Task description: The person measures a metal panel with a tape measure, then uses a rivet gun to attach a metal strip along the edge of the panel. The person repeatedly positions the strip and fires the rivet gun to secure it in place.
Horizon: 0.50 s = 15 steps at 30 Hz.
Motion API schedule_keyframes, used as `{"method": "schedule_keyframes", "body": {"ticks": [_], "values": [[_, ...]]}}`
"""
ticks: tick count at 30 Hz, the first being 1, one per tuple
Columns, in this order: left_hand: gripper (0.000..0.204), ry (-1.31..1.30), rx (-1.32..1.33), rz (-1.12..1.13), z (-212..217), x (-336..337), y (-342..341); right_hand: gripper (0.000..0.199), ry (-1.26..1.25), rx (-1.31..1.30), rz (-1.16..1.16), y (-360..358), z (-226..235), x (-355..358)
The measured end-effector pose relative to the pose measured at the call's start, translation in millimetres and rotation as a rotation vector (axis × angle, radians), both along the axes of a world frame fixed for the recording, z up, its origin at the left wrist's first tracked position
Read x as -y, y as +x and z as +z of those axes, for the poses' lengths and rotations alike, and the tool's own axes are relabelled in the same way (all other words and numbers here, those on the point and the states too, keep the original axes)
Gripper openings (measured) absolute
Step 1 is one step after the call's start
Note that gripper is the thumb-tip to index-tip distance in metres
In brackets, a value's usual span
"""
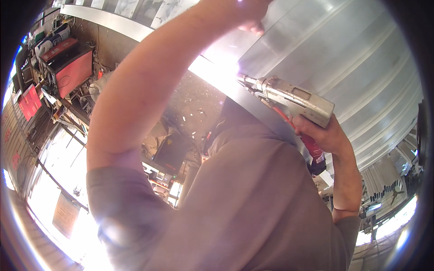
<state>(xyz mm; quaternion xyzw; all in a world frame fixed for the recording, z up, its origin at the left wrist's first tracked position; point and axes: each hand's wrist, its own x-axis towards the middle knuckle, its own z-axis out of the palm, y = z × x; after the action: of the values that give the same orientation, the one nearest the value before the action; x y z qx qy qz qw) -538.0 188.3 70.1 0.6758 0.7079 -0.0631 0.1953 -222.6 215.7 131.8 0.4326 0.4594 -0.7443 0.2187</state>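
Note:
My right hand [326,134] grips a handheld welding gun [294,100], a pale metal body with a red hose [312,147] running down past my wrist. Its nozzle tip points left at the edge of a large ribbed metal sheet [343,58], where a bright white glare [221,67] blooms. My left arm rises from the lower left across the picture. My left hand [251,20] rests against the sheet at the top edge, washed out by glare, so its fingers are hard to read. My grey-brown shirt fills the lower middle.
A red machine cabinet [68,67] stands at the upper left among cables and clutter. Below the sheet lies a dirty workshop floor [194,106] with scraps. Stacked metal profiles [384,180] lie at the lower right. Strong daylight comes in at the lower left.

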Motion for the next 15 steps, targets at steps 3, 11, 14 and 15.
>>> {"method": "schedule_keyframes", "body": {"ticks": [3,11,14,15], "values": [[0.057,0.188,0.260,0.309,12.2,12.6,-27.7,0.041,-0.006,-0.014,0.033,0.0,-2.1,-1.2],[0.038,0.742,0.547,1.357,2.9,205.7,-81.4,0.048,0.003,-0.011,-0.129,11.8,11.9,-3.0],[0.041,0.326,0.474,1.746,-73.7,309.9,-14.5,0.050,0.015,-0.035,-0.117,0.3,10.5,-6.1],[0.034,0.152,0.512,1.708,-101.6,341.5,23.8,0.049,0.037,-0.047,-0.099,-7.0,7.2,-4.8]]}}
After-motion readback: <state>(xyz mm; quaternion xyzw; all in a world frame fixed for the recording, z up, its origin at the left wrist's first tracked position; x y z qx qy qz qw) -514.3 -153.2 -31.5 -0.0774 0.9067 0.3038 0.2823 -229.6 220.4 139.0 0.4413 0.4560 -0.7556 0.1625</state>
